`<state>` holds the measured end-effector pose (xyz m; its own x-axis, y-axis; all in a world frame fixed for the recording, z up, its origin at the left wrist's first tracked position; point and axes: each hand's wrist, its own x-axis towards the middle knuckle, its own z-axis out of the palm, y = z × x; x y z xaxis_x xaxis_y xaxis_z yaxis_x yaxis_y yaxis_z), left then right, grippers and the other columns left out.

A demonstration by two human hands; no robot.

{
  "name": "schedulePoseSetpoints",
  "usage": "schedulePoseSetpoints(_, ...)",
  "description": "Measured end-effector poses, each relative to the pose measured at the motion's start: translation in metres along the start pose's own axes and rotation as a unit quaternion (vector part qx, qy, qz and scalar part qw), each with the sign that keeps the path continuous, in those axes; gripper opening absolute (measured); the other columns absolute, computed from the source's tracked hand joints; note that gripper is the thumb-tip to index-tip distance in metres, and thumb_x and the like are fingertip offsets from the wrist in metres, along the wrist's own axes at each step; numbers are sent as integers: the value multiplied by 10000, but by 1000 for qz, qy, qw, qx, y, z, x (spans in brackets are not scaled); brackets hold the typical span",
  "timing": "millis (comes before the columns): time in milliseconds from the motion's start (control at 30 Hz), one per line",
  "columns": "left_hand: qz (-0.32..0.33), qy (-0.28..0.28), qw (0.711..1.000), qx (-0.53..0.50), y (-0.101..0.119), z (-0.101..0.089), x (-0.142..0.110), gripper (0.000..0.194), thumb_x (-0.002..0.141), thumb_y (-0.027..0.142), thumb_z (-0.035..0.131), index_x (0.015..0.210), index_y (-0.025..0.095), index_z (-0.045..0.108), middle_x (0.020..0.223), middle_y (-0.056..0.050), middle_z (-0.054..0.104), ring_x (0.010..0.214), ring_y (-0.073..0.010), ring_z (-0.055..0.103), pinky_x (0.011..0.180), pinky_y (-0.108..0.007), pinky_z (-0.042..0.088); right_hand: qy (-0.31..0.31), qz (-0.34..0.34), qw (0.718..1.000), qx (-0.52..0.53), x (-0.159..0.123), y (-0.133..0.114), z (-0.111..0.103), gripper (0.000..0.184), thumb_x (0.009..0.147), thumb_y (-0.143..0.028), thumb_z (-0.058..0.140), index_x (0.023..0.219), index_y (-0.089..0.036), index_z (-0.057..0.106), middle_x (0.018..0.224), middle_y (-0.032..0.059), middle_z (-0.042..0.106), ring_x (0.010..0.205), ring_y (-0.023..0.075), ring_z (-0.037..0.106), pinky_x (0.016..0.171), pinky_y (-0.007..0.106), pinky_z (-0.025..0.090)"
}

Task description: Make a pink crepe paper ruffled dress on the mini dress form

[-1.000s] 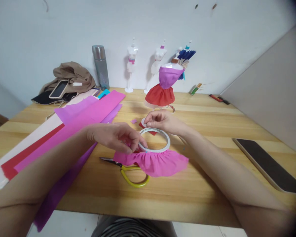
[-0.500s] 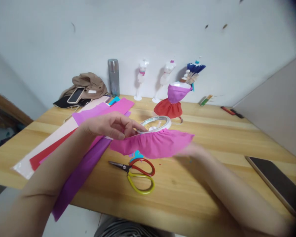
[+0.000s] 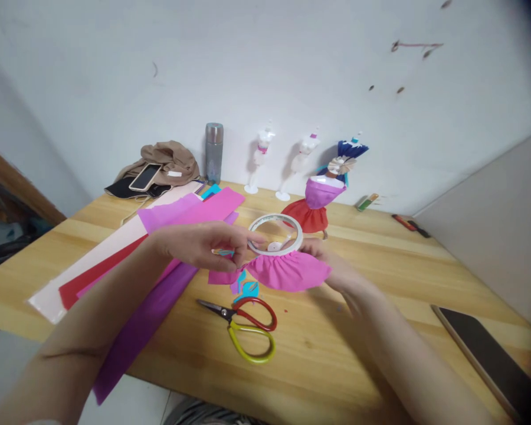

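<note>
A white roll of tape (image 3: 297, 241) is held up above the table, with a gathered pink crepe paper strip (image 3: 287, 273) stuck along its near edge. My left hand (image 3: 203, 245) is at the roll's left side, fingers bent, thumb and fingers closed on the strip's left part. On the right, my right hand (image 3: 325, 257) grips the roll's edge; the paper partly hides its fingers. Below the strip lie scissors (image 3: 230, 314) with one red and one yellow handle, slightly apart. Blue and purple paper scraps (image 3: 248, 290) rest beside them.
Coloured paper sheets (image 3: 146, 324) stretch across the left. Behind stand a grey flask (image 3: 213, 154), two white mannequins (image 3: 262, 147) and a doll figure in a purple top (image 3: 323, 192) and red skirt. A phone (image 3: 482, 354) lies right; another phone (image 3: 145, 177) rests on brown cloth (image 3: 172, 159).
The tape roll has tipped, showing more of its round opening. My right hand has come up from under the paper to the roll's right edge. The view has tilted up slightly.
</note>
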<state>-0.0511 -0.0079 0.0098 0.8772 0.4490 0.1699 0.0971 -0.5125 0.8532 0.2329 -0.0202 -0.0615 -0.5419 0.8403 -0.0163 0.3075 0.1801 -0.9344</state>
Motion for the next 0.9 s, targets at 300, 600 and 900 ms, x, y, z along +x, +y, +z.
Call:
schedulePoseSetpoints(300,10,-25,1000,1,-3,1,6,228,748,278,795,631,179,627,656,-29,647,940,-233,696,920,-318,533,288,-122,944,-107,-21,-15,-13,159,855,-184,571,896,-266,701,876,54,707,591,181,619,553,351,518)
schedulePoseSetpoints(600,-24,-87,996,-1,-19,-5,8,117,805,167,674,700,191,628,838,-62,716,1238,-257,592,1043,-344,457,31,-245,933,-262,-9,-11,-12,390,921,-98,481,1222,-254,673,1142,102,704,1072,238,662,888,420,549)
schedulePoseSetpoints(900,-23,20,998,48,-29,-9,5,91,823,255,686,891,194,690,1155,-107,715,1355,-261,506,1003,-343,478,-2,-211,948,-238,-11,-9,-11,274,839,-53,494,963,-211,681,1017,95,659,923,220,640,772,368,530)
